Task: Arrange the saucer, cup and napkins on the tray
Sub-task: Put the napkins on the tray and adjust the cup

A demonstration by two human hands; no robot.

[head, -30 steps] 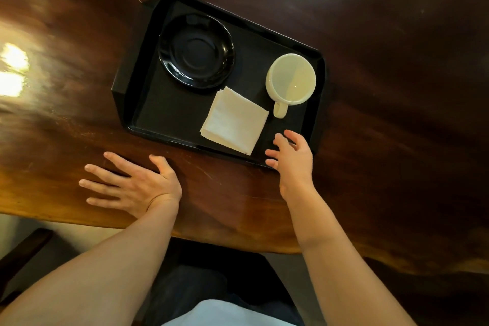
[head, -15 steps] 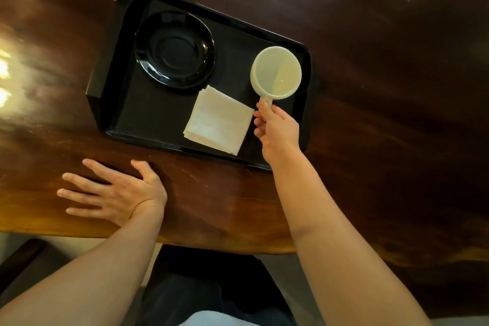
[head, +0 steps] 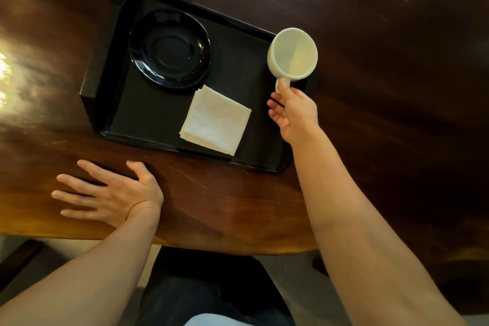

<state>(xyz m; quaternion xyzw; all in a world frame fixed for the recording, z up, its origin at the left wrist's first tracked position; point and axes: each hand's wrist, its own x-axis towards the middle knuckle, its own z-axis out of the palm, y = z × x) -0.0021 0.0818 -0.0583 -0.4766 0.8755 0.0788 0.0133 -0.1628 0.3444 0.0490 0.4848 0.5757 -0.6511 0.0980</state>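
Right hand pinching cup by handle, lifted at tray 3 o'clock edge, likely bound for saucer at 10. Napkins at 6, undisturbed. Left hand flat, empty, bracing on table.

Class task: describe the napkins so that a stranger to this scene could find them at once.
Find the black tray on the dark wooden table. Near its front edge, just below the black saucer, lie the napkins: a flat, square, white folded stack, the only pale thing resting there.

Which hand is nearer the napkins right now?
Right. The right hand holds the cup by its handle just right of the napkins; the left hand lies flat on the table, below-left.
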